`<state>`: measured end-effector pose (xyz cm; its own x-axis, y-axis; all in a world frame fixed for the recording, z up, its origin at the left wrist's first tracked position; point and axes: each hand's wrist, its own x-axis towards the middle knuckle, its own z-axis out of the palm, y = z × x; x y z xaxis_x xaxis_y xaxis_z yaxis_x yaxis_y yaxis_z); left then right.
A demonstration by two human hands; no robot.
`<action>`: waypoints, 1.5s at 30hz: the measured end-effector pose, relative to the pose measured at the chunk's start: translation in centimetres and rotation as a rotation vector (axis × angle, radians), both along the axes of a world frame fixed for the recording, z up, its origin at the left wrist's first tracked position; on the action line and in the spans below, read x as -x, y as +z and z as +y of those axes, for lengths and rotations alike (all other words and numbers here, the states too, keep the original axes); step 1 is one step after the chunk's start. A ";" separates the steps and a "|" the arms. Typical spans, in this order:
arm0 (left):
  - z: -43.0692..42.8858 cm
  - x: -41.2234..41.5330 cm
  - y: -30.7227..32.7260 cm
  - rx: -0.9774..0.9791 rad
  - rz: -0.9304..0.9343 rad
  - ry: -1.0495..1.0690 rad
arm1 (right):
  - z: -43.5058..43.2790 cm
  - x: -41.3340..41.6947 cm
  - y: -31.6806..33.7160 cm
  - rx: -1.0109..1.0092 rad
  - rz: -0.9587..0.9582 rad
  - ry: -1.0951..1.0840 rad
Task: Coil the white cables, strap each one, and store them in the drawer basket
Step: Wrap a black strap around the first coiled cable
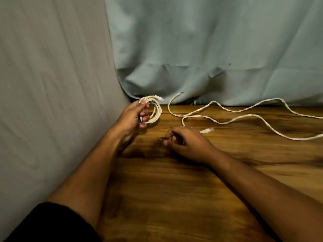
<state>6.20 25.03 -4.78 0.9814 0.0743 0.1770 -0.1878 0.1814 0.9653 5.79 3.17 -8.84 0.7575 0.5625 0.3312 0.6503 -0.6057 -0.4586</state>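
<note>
My left hand [135, 115] grips a coiled white cable [154, 109] at the table's far left; its plug sticks out at the coil's top. A second white cable [244, 117] lies uncoiled in long loops across the wooden table [174, 198], running off the right edge. One end of it [179, 94] points up at the cloth, and a plug [208, 130] lies just behind my right hand [185, 144]. That hand rests on the table with its fingers curled toward the thumb. Whether it holds anything is hidden.
A grey cloth [52, 75] hangs on the left, and a pale blue-green cloth [209, 49] drapes down to the table's back edge. No strap, drawer or basket is in view.
</note>
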 end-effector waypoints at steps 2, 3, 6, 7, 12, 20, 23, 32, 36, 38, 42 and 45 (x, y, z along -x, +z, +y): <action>2.0 -0.4 -0.6 0.030 0.022 0.029 | 2.2 -0.3 -0.3 -0.007 -0.026 0.062; 2.8 -0.7 -0.8 0.043 0.034 0.036 | 3.1 -0.4 -0.4 -0.015 -0.041 0.096; 4.4 -1.5 -1.4 0.078 0.059 0.053 | 5.5 -0.6 -0.5 0.018 -0.073 0.165; 4.7 -1.7 -1.7 0.087 0.064 0.057 | 6.3 -0.7 -0.6 0.050 -0.100 0.179; 5.0 -2.2 -3.1 0.104 0.081 0.054 | 8.4 -0.8 -0.6 0.270 -0.256 0.212; 5.5 -2.3 -3.3 0.133 0.077 0.070 | 6.4 -0.8 -0.3 0.166 -0.254 0.210; 5.5 -2.4 -3.3 0.099 0.081 0.073 | 4.9 -1.1 -0.2 0.157 -0.248 0.156; 5.1 -2.3 -3.2 0.006 0.099 0.076 | 1.6 -1.1 -0.4 0.035 -0.119 -0.017; 4.9 -2.3 -3.3 -0.025 0.086 0.094 | -0.5 -1.0 -0.6 -0.050 -0.035 -0.082; 4.6 -2.3 -3.3 -0.065 0.070 0.082 | -1.6 -0.8 -0.6 -0.097 -0.018 -0.105; 3.8 -2.4 -2.8 -0.080 0.045 0.059 | -3.5 -0.2 -0.7 -0.115 -0.021 -0.154; 1.9 -2.3 -2.2 -0.071 0.019 0.025 | -4.9 0.3 -0.5 -0.108 -0.060 -0.178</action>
<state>8.47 26.89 -6.99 0.9827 0.0867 0.1639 -0.1728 0.1078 0.9790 5.54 -1.75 -9.36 0.8191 0.3804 0.4294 0.5652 -0.6630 -0.4909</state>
